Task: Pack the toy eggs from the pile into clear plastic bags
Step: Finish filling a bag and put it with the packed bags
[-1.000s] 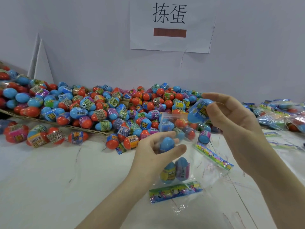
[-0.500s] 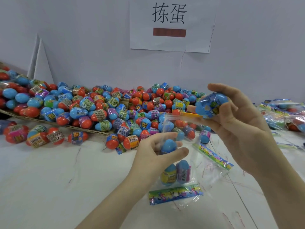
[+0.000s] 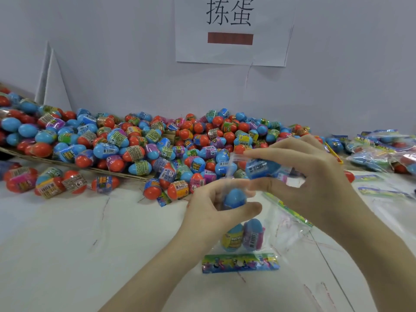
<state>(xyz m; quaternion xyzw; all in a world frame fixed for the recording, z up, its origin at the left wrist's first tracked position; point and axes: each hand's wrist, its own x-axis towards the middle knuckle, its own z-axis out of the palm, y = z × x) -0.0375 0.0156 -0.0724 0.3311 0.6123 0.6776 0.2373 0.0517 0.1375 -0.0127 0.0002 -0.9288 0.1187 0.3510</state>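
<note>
**Now the egg was at the bag's mouth**

Meanwhile the right hand had come down and inward since half a second before, when it held its blue egg up high and clear of the bag. Its fingers were curled round that egg, thumb below and fingertips above, and the egg sat just at the open top edge of the bag, partly behind the clear film. Whether it had crossed the rim could not be told.

The left hand had stayed almost where it was, pinching the bag near its top, with a second blue egg caught between thumb and fingers through the plastic. Lower in the bag two more eggs stood side by side, touching, as before, and the printed strip at the bag's bottom lay flat on the white table.

Behind the hands the pile of red and blue eggs stretched along the wall, unchanged, with a few loose ones spilled onto the table at the left. Filled bags lay at the far right, well apart from the hands. A paper sign hung on the wall above the pile
</note>
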